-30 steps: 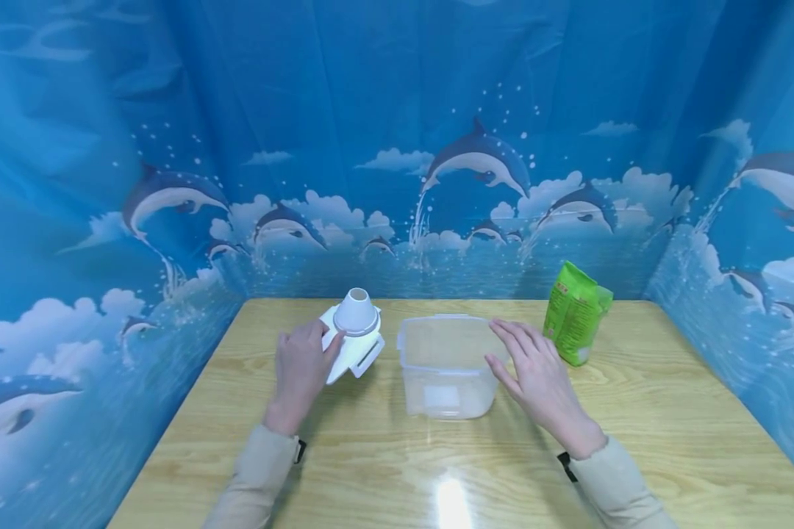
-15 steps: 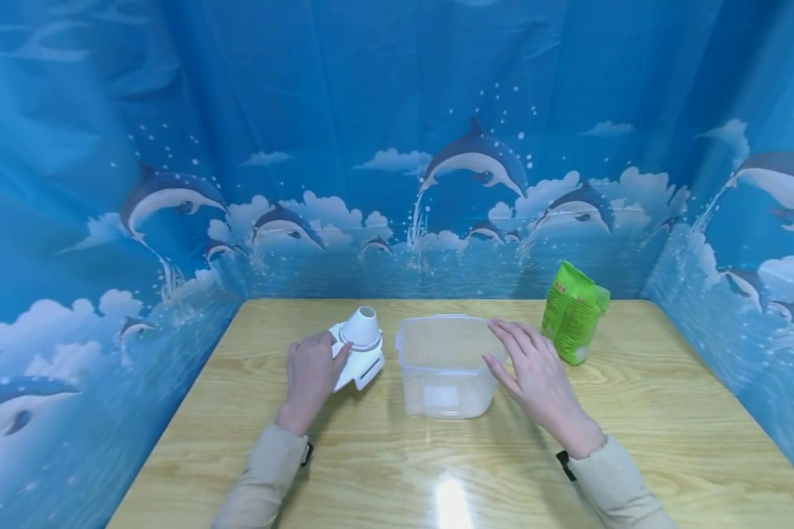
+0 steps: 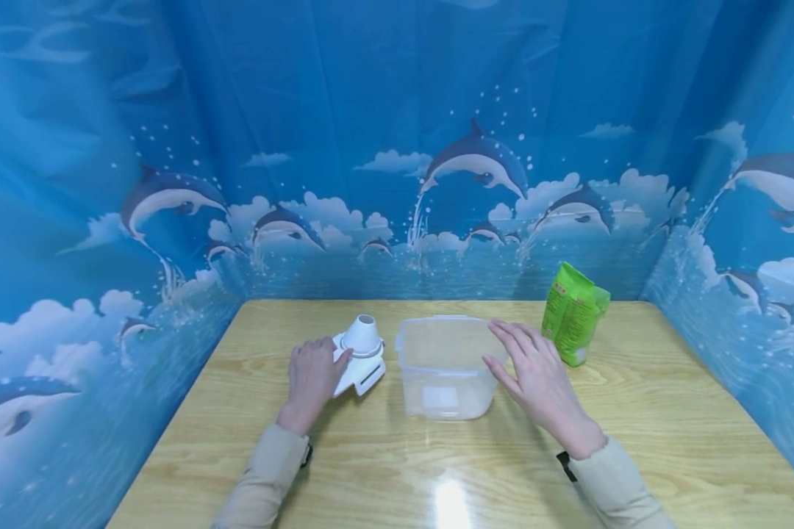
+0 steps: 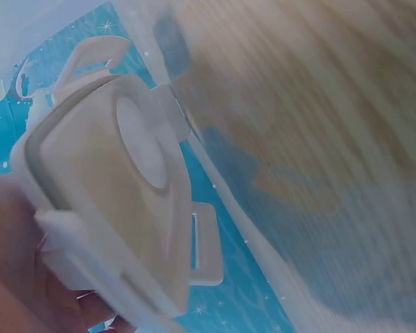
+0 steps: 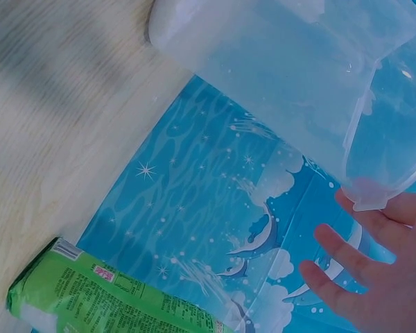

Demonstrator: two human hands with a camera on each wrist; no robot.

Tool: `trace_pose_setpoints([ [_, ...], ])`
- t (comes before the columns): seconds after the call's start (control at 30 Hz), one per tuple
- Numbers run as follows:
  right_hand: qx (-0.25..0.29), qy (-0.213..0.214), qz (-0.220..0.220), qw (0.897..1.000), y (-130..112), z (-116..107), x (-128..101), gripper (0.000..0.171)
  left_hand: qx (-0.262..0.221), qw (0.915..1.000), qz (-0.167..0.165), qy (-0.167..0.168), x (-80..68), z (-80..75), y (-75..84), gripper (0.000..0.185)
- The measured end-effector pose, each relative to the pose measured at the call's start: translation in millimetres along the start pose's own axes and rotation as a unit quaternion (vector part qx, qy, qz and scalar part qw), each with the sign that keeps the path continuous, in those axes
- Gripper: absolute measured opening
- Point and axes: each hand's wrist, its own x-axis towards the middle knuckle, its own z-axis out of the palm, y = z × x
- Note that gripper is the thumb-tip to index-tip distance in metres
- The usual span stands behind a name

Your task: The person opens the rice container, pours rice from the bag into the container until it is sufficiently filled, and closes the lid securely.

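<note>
The left hand (image 3: 312,378) grips the white lid (image 3: 359,356), tilted on the tabletop (image 3: 397,470) beside the clear box (image 3: 445,366). The right hand (image 3: 532,371), fingers straight, steadies the box; better to keep it braced.

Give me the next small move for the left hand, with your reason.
Probably carry the white lid right, over the clear container. The left hand grips the lid tilted off the table, and the right hand rests open against the container's side.
</note>
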Motion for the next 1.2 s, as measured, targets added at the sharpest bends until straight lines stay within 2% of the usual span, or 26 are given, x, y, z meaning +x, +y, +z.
trace_pose_setpoints([
  [0.2,-0.002,0.003,-0.005,1.0,0.1,-0.2,0.5,0.056,0.014,0.9993,-0.013,-0.033,-4.2,0.8,-3.4,0.038],
  [0.73,-0.001,-0.007,0.006,1.0,-0.4,-0.3,-0.3,0.056,0.014,0.9972,-0.01,-0.073,-13.4,1.9,-11.0,0.037],
  [0.83,0.0,-0.006,0.006,1.0,-0.5,0.0,-0.1,0.056,0.013,0.9985,0.0,-0.052,-11.5,0.1,-12.3,0.036],
  [1.0,-0.002,-0.007,0.008,1.0,-1.3,-0.8,0.3,0.055,-0.017,0.9996,0.014,0.021,-4.1,-10.7,-8.3,0.033],
  [1.1,-0.002,-0.01,0.01,1.0,-1.8,-2.0,0.4,0.055,-0.044,0.9974,0.021,0.053,1.7,-20.1,-0.8,0.034],
  [1.2,-0.001,-0.012,0.012,1.0,-2.2,-2.7,0.5,0.055,-0.06,0.9929,0.051,0.089,6.8,-31.5,11.6,0.036],
])
